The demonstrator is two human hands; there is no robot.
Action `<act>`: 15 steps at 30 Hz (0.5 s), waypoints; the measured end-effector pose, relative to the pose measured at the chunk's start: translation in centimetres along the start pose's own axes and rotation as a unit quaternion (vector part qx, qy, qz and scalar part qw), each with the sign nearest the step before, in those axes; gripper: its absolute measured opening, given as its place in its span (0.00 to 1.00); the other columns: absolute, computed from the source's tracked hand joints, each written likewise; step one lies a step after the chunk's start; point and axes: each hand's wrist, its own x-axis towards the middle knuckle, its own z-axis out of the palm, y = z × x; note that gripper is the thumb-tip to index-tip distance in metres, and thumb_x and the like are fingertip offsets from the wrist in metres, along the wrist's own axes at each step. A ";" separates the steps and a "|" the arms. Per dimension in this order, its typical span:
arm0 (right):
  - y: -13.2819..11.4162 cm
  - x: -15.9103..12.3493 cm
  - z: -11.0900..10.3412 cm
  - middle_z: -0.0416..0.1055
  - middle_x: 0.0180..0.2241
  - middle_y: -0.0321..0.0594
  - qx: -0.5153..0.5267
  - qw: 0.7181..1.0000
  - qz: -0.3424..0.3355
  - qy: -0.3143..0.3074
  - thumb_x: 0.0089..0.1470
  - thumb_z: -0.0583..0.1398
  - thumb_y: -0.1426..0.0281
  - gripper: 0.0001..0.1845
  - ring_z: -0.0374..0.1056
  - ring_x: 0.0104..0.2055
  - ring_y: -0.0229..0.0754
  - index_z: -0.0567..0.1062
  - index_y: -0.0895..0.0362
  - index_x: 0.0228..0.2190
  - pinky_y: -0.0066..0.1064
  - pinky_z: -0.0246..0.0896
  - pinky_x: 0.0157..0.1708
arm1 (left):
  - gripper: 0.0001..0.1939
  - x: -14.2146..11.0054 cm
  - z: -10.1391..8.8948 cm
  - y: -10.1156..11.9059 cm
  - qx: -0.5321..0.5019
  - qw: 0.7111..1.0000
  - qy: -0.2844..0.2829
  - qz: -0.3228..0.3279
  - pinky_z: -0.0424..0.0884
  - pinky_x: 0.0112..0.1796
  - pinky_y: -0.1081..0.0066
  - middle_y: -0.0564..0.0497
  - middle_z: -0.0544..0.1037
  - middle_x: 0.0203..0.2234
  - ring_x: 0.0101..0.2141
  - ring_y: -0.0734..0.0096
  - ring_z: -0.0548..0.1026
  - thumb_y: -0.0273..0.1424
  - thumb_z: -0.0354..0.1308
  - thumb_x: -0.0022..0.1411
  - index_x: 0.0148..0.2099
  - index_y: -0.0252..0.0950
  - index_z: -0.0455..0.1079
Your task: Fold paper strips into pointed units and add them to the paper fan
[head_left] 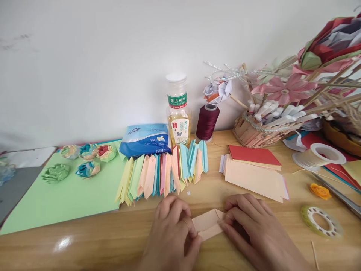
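Note:
Between my hands lies a small peach paper strip, creased lengthwise, with its right corner folded in. My left hand pinches the left end between thumb and curled fingers. At the opposite end my right hand has its fingertips and thumb closed on the folded corner. Just beyond the hands stands a row of folded paper pieces in yellow, green, peach and blue. To the right rests a stack of peach paper slips with red slips behind it.
A tissue pack, a tea bottle and a maroon thread spool line the wall. Paper flowers sit on green sheets at left. At right are a marker basket, a tape roll and scissors.

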 end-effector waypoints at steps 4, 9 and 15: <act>0.0 -0.1 0.2 0.67 0.31 0.39 -0.006 1.000 0.007 0.002 0.57 0.54 0.71 0.08 0.62 0.34 0.44 0.66 0.54 0.26 0.34 0.56 0.31 | 0.06 0.2 0.0 0.4 -0.011 1.000 0.017 0.000 0.67 0.38 0.59 0.48 0.67 0.31 0.39 0.58 0.63 0.23 0.56 0.51 0.27 0.37 0.63; 0.3 -0.2 0.2 0.66 0.30 0.39 -0.003 1.000 0.014 -0.008 0.57 0.55 0.71 0.07 0.61 0.33 0.43 0.65 0.54 0.26 0.35 0.55 0.31 | 0.06 0.2 -0.3 0.6 0.022 1.000 0.021 0.008 0.67 0.36 0.61 0.48 0.66 0.31 0.37 0.60 0.64 0.22 0.55 0.53 0.28 0.36 0.62; 0.4 -0.4 0.1 0.68 0.31 0.40 -0.024 1.000 0.007 -0.012 0.58 0.54 0.70 0.07 0.62 0.33 0.44 0.65 0.55 0.27 0.35 0.54 0.31 | 0.05 -0.3 0.9 0.5 0.126 0.986 0.088 0.065 0.65 0.32 0.67 0.50 0.67 0.30 0.34 0.64 0.64 0.33 0.53 0.62 0.35 0.42 0.69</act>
